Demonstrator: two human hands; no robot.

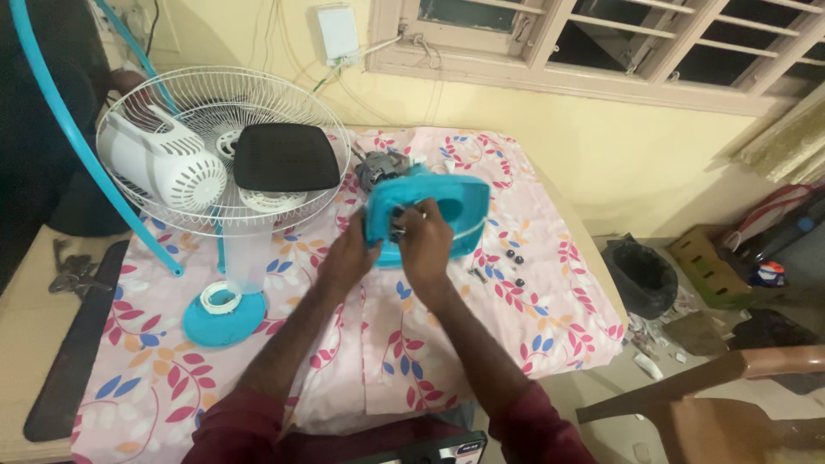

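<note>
While on floral cloth point(533, 326) — yellow walls point(550, 146)

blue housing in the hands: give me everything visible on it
The blue housing is a rounded-square shell of glossy turquoise plastic with a raised rim, tilted up over the floral cloth. Its hollow side faces the person. The left hand grips its left edge; the right hand reaches into the opening, fingers on dark parts inside. A grey motor lies just behind it; whether they touch is unclear.
</note>
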